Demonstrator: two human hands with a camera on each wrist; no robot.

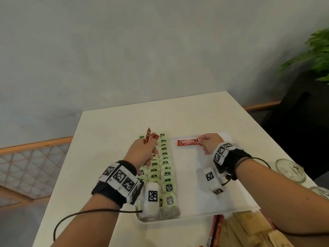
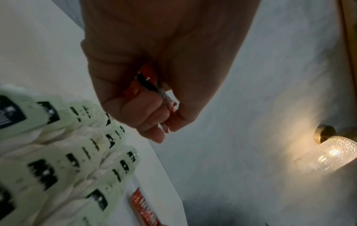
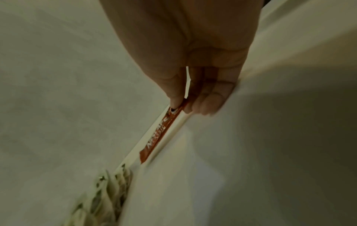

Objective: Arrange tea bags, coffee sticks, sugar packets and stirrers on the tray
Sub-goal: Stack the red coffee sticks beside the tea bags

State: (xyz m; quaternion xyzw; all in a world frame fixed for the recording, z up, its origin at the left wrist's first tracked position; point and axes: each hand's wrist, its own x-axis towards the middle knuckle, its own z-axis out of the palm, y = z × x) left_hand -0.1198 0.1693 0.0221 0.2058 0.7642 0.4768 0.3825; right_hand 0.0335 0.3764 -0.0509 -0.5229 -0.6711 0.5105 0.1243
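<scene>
One coffee stick point(image 1: 187, 142) is pinched at its end by the right hand point(image 1: 210, 142); left hand point(image 1: 142, 151) grips several more.

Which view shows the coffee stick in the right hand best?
The head view: the coffee stick shows whole, label readable, pinched by the right hand near the tray's far edge. The right wrist view shows it foreshortened and dim; the left wrist view catches only a blurred end.
</scene>
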